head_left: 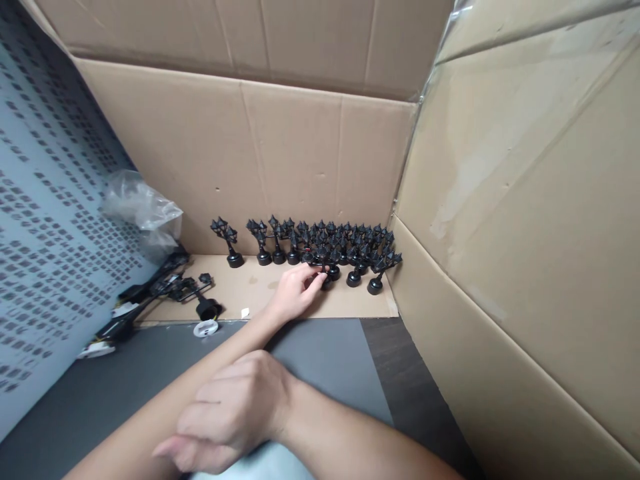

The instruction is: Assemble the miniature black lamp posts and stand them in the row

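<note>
Several small black model street lamps (350,250) stand in rows on a cardboard floor (260,287) against the back cardboard wall. My left hand (293,293) reaches forward from the lower left. Its fingertips pinch one black lamp (326,272) at the front of the group. My right hand (235,413) lies close to me, resting across my left forearm with its fingers curled. Nothing shows in it. One lamp (230,245) stands apart at the left end of the row.
Cardboard walls (525,220) close in the back and right. A blue-grey patterned sheet (45,233) leans at the left. A clear plastic bag (143,207), black part frames (160,288), a lamp lying on its side (207,307) and a white ring (205,328) sit at the left. A grey mat (325,353) lies in front.
</note>
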`<control>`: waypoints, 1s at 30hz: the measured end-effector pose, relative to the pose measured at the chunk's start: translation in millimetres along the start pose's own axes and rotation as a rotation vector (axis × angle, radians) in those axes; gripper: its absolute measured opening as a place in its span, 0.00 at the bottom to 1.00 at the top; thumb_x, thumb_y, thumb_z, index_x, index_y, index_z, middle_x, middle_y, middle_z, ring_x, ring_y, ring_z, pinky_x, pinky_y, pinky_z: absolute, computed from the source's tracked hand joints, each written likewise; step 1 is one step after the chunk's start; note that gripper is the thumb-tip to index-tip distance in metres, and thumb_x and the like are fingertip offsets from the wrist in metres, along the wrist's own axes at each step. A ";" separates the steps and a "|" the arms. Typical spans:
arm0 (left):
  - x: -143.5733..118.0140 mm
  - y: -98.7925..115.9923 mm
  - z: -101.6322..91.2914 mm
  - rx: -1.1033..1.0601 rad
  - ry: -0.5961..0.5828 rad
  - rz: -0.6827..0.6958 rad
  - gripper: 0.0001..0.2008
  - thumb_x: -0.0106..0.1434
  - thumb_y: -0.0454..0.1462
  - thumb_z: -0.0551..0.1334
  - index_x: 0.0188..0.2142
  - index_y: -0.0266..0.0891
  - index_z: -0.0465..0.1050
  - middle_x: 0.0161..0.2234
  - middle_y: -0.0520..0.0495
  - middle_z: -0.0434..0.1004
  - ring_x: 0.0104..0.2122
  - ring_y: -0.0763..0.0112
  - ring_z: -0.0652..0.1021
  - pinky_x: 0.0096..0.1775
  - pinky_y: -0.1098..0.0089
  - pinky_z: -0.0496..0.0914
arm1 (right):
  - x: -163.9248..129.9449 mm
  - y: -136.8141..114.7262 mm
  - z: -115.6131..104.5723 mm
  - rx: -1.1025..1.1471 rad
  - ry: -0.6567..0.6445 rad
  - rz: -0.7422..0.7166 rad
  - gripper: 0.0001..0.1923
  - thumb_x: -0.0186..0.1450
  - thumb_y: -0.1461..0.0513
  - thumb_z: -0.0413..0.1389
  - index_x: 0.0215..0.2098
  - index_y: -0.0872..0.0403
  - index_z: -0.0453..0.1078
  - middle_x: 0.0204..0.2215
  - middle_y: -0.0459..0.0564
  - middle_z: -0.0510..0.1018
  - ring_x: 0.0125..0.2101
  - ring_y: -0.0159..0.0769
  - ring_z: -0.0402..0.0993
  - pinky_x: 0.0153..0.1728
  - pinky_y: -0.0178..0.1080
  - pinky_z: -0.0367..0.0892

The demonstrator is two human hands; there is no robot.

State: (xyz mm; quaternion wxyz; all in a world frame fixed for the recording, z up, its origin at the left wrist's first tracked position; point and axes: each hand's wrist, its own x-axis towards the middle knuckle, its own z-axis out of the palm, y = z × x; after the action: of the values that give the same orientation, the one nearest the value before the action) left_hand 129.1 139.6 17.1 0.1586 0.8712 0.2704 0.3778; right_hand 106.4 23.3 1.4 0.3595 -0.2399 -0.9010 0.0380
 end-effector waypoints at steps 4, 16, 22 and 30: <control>2.3 -1.7 4.0 -0.018 -0.021 0.006 0.16 0.75 0.45 0.59 0.46 0.39 0.82 0.44 0.42 0.86 0.41 0.61 0.82 0.47 0.61 0.76 | -2.3 2.4 1.8 -0.023 0.008 0.002 0.27 0.72 0.45 0.55 0.20 0.50 0.68 0.18 0.41 0.74 0.21 0.30 0.72 0.24 0.34 0.68; 4.0 -11.2 10.4 0.015 -0.062 -0.007 0.17 0.75 0.46 0.59 0.44 0.38 0.83 0.38 0.43 0.82 0.37 0.61 0.80 0.45 0.61 0.74 | -13.0 0.2 -6.7 -0.151 0.089 0.072 0.20 0.71 0.54 0.55 0.22 0.50 0.68 0.18 0.42 0.76 0.21 0.31 0.74 0.27 0.34 0.72; 4.3 -12.7 13.4 -0.036 -0.068 -0.011 0.15 0.74 0.44 0.61 0.43 0.38 0.84 0.40 0.42 0.84 0.39 0.61 0.81 0.48 0.60 0.75 | -16.7 -0.9 -9.8 -0.173 0.154 0.083 0.22 0.73 0.53 0.53 0.21 0.49 0.66 0.17 0.43 0.75 0.19 0.32 0.72 0.26 0.35 0.71; 3.6 -13.4 19.6 -0.046 -0.054 0.005 0.14 0.73 0.42 0.61 0.44 0.37 0.84 0.39 0.42 0.80 0.38 0.63 0.79 0.46 0.62 0.74 | -19.7 -4.1 -10.9 -0.169 0.275 0.055 0.23 0.74 0.54 0.51 0.21 0.49 0.65 0.16 0.43 0.72 0.18 0.31 0.69 0.25 0.35 0.67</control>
State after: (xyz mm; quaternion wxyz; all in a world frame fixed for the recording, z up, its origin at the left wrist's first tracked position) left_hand 141.0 151.0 -0.3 0.1850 0.8778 0.2551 0.3608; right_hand 124.4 9.5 -2.0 0.4567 -0.2970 -0.8363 -0.0614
